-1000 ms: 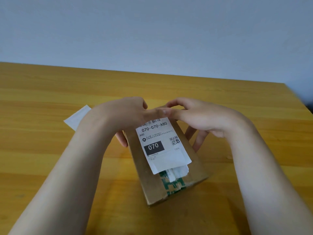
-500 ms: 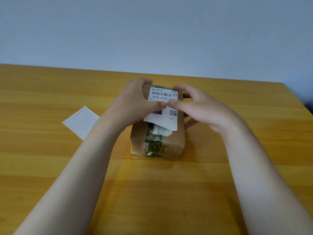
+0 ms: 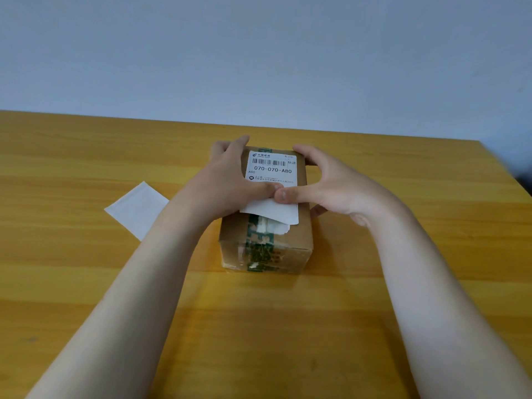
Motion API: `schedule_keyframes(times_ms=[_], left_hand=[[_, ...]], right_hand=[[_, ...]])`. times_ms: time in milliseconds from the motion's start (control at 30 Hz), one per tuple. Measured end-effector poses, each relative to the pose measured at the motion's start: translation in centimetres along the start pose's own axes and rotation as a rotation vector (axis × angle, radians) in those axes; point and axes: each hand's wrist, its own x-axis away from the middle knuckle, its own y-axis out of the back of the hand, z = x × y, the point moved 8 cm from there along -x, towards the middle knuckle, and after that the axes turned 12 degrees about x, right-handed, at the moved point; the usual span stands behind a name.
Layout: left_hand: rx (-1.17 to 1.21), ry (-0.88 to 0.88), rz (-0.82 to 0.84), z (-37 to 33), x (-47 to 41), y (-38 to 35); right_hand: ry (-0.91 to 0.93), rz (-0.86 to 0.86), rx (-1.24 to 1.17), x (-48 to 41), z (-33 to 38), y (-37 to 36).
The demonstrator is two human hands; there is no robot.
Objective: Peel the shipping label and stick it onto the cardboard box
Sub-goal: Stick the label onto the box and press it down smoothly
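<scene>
Two thumbs pinning the shipping label
Left hand and right hand grip the cardboard box on the counter; label runs lengthwise away from me, near end below the thumbs looks loose.

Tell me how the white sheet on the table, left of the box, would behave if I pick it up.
The white sheet is probably floppy and very light: it looks thin and lies flat on the table. Lying so flat, it may be hard to pinch up from the smooth wood. It should not roll or tip.
</scene>
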Motion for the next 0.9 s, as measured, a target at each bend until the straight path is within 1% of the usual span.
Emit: schedule_keyframes(times_ms=[267, 433, 600, 767, 833, 900], left_hand=[[-0.083, 0.051, -0.069, 0.7, 0.0, 1.1], [-0.080, 0.138, -0.076, 1.1, 0.2, 1.2], [-0.058, 0.134, -0.114, 1.0, 0.3, 1.3], [-0.059, 0.147, -0.157, 1.0, 0.5, 1.5], [-0.060, 0.151, -0.165, 1.0, 0.5, 1.5], [-0.054, 0.156, -0.181, 1.1, 0.4, 1.6]], right_hand=[[0.018, -0.006, -0.013, 0.0, 0.5, -0.5], [0.050, 0.007, -0.049, 0.3, 1.0, -0.7], [0.051, -0.011, -0.086, 0.1, 1.0, -0.8], [0.040, -0.076, -0.077, -0.1, 1.1, -0.7], [0.023, -0.073, -0.042, 0.1, 1.3, -0.6], [0.013, -0.032, -0.004, 0.3, 1.5, -0.8]])
